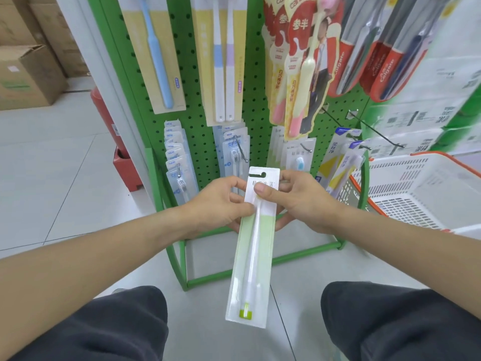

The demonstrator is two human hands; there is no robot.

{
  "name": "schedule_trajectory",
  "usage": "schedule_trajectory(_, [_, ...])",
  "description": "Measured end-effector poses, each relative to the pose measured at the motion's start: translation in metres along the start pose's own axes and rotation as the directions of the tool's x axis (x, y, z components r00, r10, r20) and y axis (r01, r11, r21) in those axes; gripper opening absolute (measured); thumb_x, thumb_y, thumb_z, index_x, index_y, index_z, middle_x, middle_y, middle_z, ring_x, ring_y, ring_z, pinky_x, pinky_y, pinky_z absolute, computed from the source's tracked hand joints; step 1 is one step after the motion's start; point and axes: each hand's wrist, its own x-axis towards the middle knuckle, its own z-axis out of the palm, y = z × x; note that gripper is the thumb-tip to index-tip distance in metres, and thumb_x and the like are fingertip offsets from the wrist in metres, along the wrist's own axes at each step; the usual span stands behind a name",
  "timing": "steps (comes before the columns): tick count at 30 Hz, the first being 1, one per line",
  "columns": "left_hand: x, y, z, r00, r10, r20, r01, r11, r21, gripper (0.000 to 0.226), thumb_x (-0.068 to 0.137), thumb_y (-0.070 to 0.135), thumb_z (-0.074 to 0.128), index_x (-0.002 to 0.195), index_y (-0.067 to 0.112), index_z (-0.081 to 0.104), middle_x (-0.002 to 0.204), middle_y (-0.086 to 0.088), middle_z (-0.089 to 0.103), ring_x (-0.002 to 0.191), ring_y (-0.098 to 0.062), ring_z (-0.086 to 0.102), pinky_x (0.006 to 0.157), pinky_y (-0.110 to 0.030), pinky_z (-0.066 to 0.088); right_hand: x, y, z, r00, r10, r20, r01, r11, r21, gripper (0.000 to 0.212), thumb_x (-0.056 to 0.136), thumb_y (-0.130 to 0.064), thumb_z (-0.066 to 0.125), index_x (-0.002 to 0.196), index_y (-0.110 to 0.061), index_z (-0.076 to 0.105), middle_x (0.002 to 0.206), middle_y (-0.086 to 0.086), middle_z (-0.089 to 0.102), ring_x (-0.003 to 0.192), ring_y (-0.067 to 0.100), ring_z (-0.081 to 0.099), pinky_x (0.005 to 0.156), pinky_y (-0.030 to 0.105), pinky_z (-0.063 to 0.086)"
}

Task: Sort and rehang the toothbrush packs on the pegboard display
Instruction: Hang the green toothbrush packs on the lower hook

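Note:
I hold a long white-and-pale-green toothbrush pack (252, 254) upright in front of the green pegboard (197, 100). Its hang slot is at the top, its green-tipped brush end at the bottom. My left hand (221, 204) grips the pack's left edge near the top. My right hand (299, 201) pinches its upper part, thumb on the front. Behind my hands, packs hang on a lower row of hooks: blue-white packs (177, 162), a second stack (234, 152), and a blue-brush pack (299, 157). A bare hook (377, 132) sticks out at the right.
Taller packs hang above: a blue brush (158, 53), a twin pack (223, 61), red-and-yellow packs (296, 69), red Colgate packs (377, 56). A white basket with an orange rim (416, 188) stands at the right. Cardboard boxes (28, 74) sit far left. My knees are below.

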Motion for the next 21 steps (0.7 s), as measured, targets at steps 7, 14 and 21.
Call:
schedule_trajectory(7, [-0.005, -0.005, 0.001, 0.994, -0.013, 0.112, 0.017, 0.999, -0.034, 0.021, 0.096, 0.018, 0.066, 0.111, 0.005, 0.057, 0.091, -0.02, 0.077, 0.076, -0.033, 0.074, 0.063, -0.039, 0.063, -0.002, -0.007, -0.013, 1.0, 0.005, 0.031, -0.006, 1.0, 0.005, 0.049, 0.083, -0.01, 0.081, 0.125, -0.005, 0.055, 0.096, 0.011, 0.079, 0.078, 0.028, 0.077, 0.053, 0.036, 0.061])
schedule_trajectory(14, [-0.006, -0.005, -0.001, 0.982, -0.015, 0.189, 0.014, 1.0, 0.008, 0.028, 0.099, 0.014, 0.061, 0.122, 0.001, 0.054, 0.097, -0.022, 0.076, 0.09, -0.036, 0.075, 0.071, -0.04, 0.064, 0.003, -0.003, -0.017, 0.997, -0.056, -0.045, 0.052, 0.995, -0.081, 0.062, 0.071, 0.003, 0.087, 0.122, -0.007, 0.053, 0.089, 0.013, 0.078, 0.072, 0.031, 0.075, 0.052, 0.033, 0.06])
schedule_trajectory(21, [-0.006, -0.005, 0.006, 0.99, 0.021, 0.139, -0.023, 1.0, 0.012, 0.018, 0.101, 0.011, 0.06, 0.115, 0.001, 0.063, 0.095, -0.022, 0.076, 0.092, -0.042, 0.073, 0.076, -0.044, 0.063, 0.001, -0.005, -0.029, 0.998, 0.012, 0.063, -0.008, 0.997, -0.074, 0.037, 0.087, -0.004, 0.076, 0.119, 0.0, 0.057, 0.097, 0.023, 0.076, 0.084, 0.037, 0.074, 0.075, 0.045, 0.064])
